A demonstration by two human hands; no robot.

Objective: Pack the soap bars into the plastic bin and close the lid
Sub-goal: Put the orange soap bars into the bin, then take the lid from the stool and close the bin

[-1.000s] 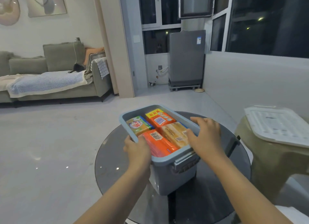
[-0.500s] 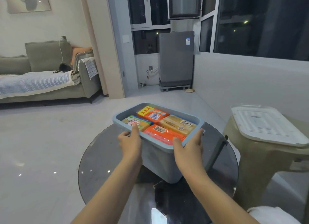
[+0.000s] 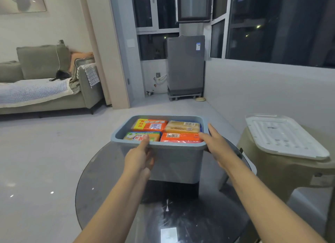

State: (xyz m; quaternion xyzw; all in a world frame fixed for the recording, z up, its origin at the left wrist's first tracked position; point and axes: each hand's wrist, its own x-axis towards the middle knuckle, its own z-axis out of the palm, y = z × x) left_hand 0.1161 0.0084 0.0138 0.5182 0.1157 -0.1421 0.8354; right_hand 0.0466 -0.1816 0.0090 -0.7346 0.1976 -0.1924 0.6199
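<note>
A grey-blue plastic bin (image 3: 174, 163) stands on a round dark glass table (image 3: 112, 192), its long side square to me. Inside lie several wrapped soap bars: an orange-yellow one (image 3: 149, 125) at back left, a tan one (image 3: 183, 126) at back right, a green-labelled one (image 3: 139, 136) at front left, an orange one (image 3: 178, 136) at front right. My left hand (image 3: 139, 156) grips the near rim at the left, thumb over the edge. At the bin's right corner my right hand (image 3: 215, 143) holds the rim. The white lid (image 3: 284, 135) lies on a beige stool to the right.
The beige plastic stool (image 3: 282, 172) stands close to the table's right side. A grey sofa (image 3: 45, 90) runs along the left wall. A grey appliance (image 3: 185, 67) stands by the windows at the back. Pale tiled floor surrounds the table.
The bin has been turned on the table from a diagonal position to square with me. Both hands shifted along the rim with it, and the camera view panned slightly.
</note>
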